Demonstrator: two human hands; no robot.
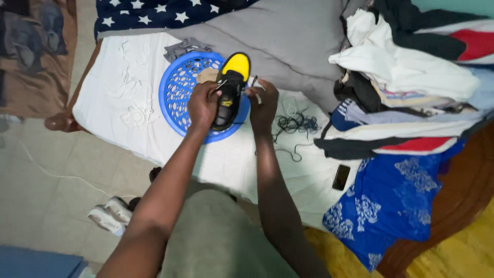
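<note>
Black lace ends are sitting pinched in your fingertips: your left hand is gripping the black and yellow shoe along its side, thumb and forefinger nipping a lace near the eyelets, while your right hand is closing narrowly on another lace end just off the shoe's right edge. You are holding the shoe toe away from you, above a blue perforated plastic basket that is lying on a white sheet.

Moving outward, a grey cloth is bunching at the basket's far rim, and a tangle of dark laces is lying on the sheet just to the right of your right hand, near enough to catch a wrist. Beyond it, a tall heap of folded clothes is crowding the right side, with a blue patterned cloth hanging over the near edge and a dark phone lying beside it. A grey pillow and a star-printed cloth are closing off the far side.

Open room is lying to the left: the sheet there is bare up to its left edge, where it is dropping to a tiled floor. A pair of white shoes is sitting on that floor near your left elbow. The near edge of the sheet is running just under your forearms.
</note>
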